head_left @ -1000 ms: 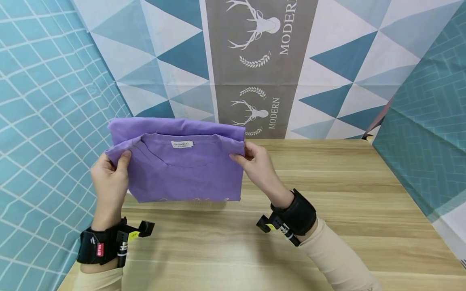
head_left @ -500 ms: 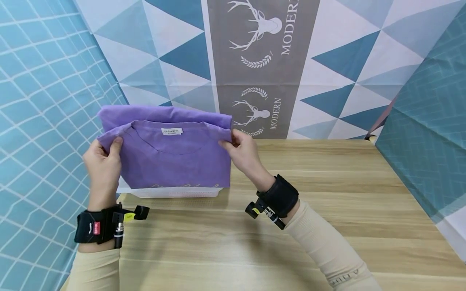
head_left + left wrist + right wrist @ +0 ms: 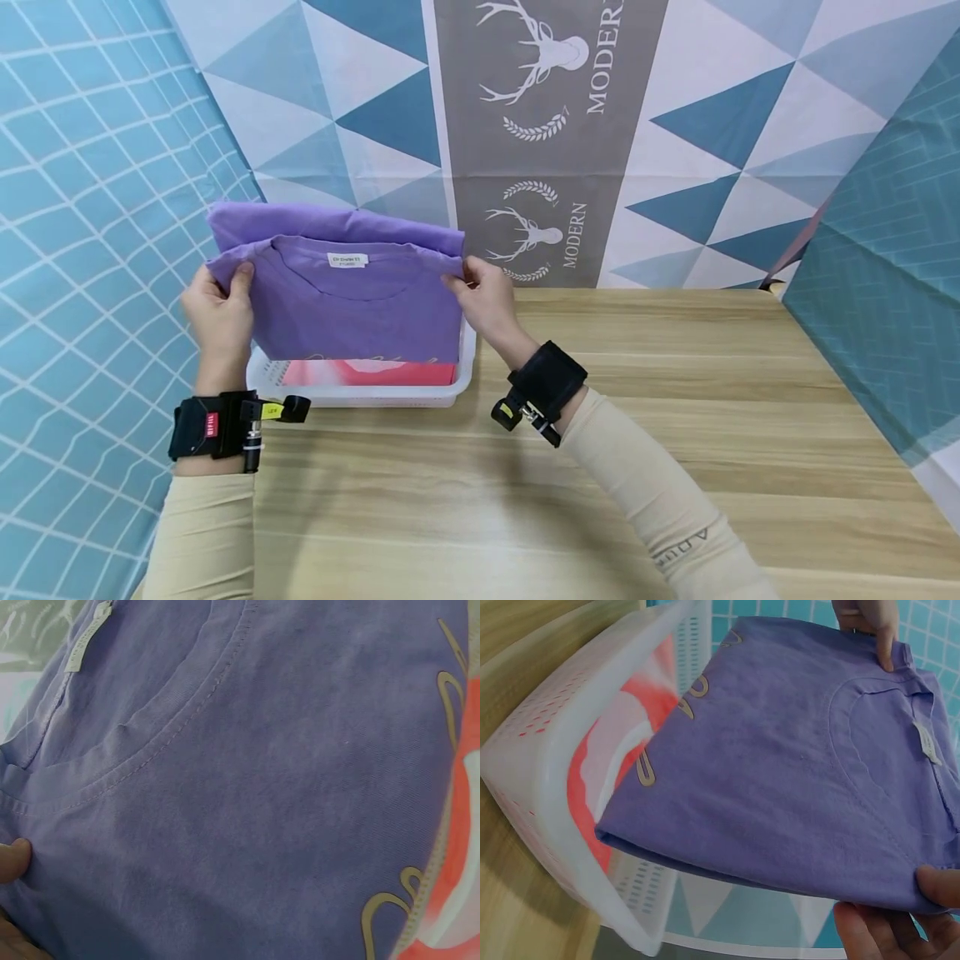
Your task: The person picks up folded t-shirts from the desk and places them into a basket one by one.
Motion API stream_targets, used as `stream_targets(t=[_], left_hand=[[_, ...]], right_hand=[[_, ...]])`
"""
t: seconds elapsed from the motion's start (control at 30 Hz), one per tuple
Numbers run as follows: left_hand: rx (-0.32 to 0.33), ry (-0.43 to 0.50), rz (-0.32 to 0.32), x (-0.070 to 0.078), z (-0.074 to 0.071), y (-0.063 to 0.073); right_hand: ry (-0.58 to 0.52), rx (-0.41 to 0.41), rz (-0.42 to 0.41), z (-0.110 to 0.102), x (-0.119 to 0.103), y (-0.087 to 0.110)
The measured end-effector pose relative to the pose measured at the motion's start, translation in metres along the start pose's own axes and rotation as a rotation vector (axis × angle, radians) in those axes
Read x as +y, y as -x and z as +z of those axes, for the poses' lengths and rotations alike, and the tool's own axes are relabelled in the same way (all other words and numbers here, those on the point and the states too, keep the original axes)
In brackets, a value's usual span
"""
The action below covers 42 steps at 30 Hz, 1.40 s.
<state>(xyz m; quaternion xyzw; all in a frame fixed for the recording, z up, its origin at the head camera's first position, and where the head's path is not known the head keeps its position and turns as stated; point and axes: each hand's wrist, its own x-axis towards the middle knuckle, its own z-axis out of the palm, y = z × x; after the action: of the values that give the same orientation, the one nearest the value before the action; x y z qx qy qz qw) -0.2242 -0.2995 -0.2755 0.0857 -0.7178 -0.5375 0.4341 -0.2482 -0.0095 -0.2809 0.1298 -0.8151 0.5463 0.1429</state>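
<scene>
A folded purple T-shirt with a white neck label and gold lettering hangs between my two hands. At its upper left corner my left hand pinches the cloth, thumb in front. My right hand grips the opposite shoulder corner, with the thumb on top and the fingers beneath in the right wrist view. Behind and below the shirt stands a white plastic basket with perforated walls. Red and white cloth lies inside it; the shirt hides much of the basket.
The wooden table stretches to the right and toward me. A blue grid-patterned sheet hangs close along the left side. Behind the table rises a patterned backdrop, with another teal sheet on the right.
Both hands have carried the shirt away from me and slightly left, over the basket. The basket's front rim and the red cloth now show below the shirt.
</scene>
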Motion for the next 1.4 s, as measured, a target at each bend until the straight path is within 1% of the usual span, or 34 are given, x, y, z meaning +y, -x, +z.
stream_targets(t=[0.13, 0.27, 0.4, 0.47, 0.63, 0.77, 0.9, 1.07, 1.2, 1.4], left_hand=[[-0.004, -0.032, -0.013, -0.014, 0.001, 0.0], [-0.013, -0.071, -0.036, -0.028, 0.0, 0.003], [-0.032, -0.115, -0.051, -0.037, -0.002, 0.006], [-0.043, -0.136, -0.066, -0.04, -0.003, 0.009], [-0.057, -0.137, -0.104, -0.044, -0.005, 0.015], [-0.05, -0.147, -0.124, -0.048, -0.007, 0.021], [-0.035, -0.146, -0.161, -0.053, -0.008, 0.026], [-0.038, -0.189, -0.228, -0.06, -0.01, 0.031], [-0.04, -0.208, -0.262, -0.065, -0.012, 0.034], [-0.046, -0.222, -0.277, -0.071, -0.013, 0.038]], right_hand=[[0.015, -0.008, 0.002, 0.008, 0.008, -0.001], [-0.001, -0.032, -0.008, 0.017, 0.018, -0.001], [0.001, -0.036, -0.015, 0.023, 0.027, -0.002], [0.005, -0.029, -0.02, 0.025, 0.03, -0.002], [-0.018, -0.033, -0.024, 0.028, 0.035, -0.001], [-0.036, -0.051, -0.02, 0.03, 0.038, 0.001], [-0.033, -0.06, -0.02, 0.035, 0.04, 0.002], [-0.04, -0.091, 0.016, 0.043, 0.043, 0.005], [-0.034, -0.102, 0.04, 0.047, 0.046, 0.007], [-0.024, -0.117, 0.077, 0.052, 0.049, 0.009]])
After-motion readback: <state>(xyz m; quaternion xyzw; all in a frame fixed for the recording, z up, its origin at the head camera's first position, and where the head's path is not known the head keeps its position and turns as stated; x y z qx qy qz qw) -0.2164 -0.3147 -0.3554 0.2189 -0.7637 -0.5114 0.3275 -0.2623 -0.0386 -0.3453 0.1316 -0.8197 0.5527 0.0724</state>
